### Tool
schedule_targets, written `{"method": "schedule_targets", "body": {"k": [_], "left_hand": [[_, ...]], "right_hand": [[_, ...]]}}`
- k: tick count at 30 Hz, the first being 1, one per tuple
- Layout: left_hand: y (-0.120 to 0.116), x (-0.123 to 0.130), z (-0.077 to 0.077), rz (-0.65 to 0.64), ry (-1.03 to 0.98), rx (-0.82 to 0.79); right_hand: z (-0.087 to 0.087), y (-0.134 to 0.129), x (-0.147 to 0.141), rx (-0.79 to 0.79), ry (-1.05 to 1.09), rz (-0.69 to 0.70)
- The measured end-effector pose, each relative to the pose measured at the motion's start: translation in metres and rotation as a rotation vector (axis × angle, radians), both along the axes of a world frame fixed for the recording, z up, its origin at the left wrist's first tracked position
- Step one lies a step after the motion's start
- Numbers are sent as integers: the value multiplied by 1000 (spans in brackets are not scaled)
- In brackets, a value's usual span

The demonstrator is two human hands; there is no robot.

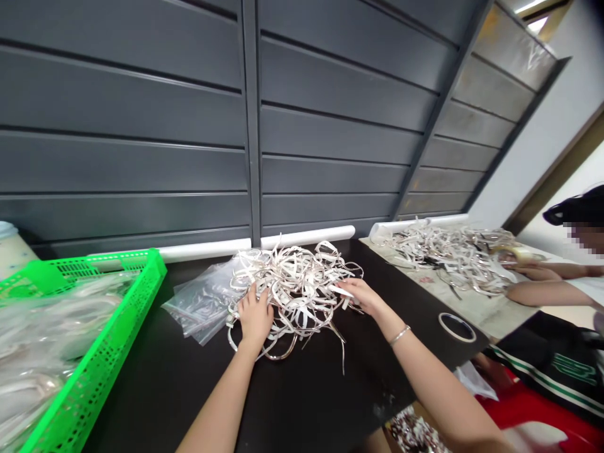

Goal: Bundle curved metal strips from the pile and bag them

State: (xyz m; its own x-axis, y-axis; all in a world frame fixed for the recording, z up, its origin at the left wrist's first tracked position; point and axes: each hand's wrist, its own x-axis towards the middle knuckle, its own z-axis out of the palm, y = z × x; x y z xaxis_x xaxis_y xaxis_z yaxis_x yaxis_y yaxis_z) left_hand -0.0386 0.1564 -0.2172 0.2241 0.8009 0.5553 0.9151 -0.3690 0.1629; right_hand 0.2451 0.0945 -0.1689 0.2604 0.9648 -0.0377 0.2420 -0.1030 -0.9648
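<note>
A tangled pile of thin white and copper-coloured strips point(302, 283) lies on the black table in front of me. My left hand point(255, 313) rests on the pile's near left side, its fingers spread over the strips. At the right edge of the pile, my right hand point(364, 297) pinches a white strip point(341, 291) between thumb and fingers. Some loose strip ends hang out toward me on the tabletop. Clear plastic bags point(201, 305) lie flat beside the pile, partly under its left side.
On the left stands a green plastic crate point(113, 340) with bagged strips inside. A tape roll point(457, 328) lies at the table's right. Beyond it, a co-worker's arms point(542, 283) reach to another strip pile point(453, 251). A grey panelled wall point(330, 132) rises behind; below right is a box of scraps point(413, 431).
</note>
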Motion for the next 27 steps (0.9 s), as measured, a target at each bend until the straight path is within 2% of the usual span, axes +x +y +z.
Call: {"method": "schedule_targets", "body": {"k": [6,10,12,16,19,24,27], "left_hand": [[1,-2,1,-16,7,-7],[0,-3,1,-16,13,-12],[0,-3,1,-11,16,-21],[2,-2,-1,-7,5,-31],[3,-2,-2,-21,-5,-28],[3,-1,-4,31,-52,-20],[3,-1,-5,45,-50,-44]], "right_hand": [[27,10,-47,56,192,102],[34,3,-57,146,151,141],[29,-1,-52,186,71,106],[8,-3,-42,146,-33,105],[-10,-5,-51,151,-102,127],[-28,-14,-82,342,-498,206],[-34,-11,-81,411,-593,123]]}}
